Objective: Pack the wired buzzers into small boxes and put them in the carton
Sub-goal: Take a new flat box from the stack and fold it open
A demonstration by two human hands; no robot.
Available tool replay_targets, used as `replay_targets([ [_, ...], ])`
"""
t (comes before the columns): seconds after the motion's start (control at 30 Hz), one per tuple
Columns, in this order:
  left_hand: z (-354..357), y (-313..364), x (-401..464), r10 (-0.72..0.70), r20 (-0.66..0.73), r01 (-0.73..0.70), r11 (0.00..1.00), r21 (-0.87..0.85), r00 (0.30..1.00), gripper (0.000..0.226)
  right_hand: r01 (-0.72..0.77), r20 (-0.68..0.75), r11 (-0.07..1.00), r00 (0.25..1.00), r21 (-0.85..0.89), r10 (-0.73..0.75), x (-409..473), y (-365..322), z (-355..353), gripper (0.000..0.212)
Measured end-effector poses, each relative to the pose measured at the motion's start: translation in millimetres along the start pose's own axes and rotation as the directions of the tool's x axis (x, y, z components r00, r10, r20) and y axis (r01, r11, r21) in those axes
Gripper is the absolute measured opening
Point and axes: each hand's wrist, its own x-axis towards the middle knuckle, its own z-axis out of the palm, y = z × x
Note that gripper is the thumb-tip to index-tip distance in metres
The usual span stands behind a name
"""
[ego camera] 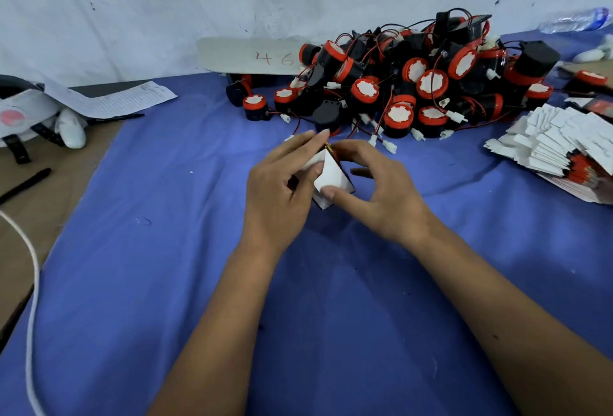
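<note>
Your left hand (pixel 282 190) and right hand (pixel 381 193) together gripped a small box (pixel 331 180) above the blue cloth (pixel 166 249), fingers closed around its white flaps. Its contents were hidden, possibly a buzzer. The buzzer pile (pixel 414 84) lay just beyond, flat boxes (pixel 560 147) at right.

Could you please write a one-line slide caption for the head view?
Both hands, left hand and right hand, fold a small white cardboard box before a pile of red-and-black wired buzzers on blue cloth.
</note>
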Motion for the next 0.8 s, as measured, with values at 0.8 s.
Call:
replay_targets([
  [0.8, 26, 2, -12, -0.118, -0.030, 0.119, 0.993, 0.011, 0.993, 0.066, -0.252, -0.135, 0.961, 0.954, 0.117, 0.266, 5, 7, 9, 0.028],
])
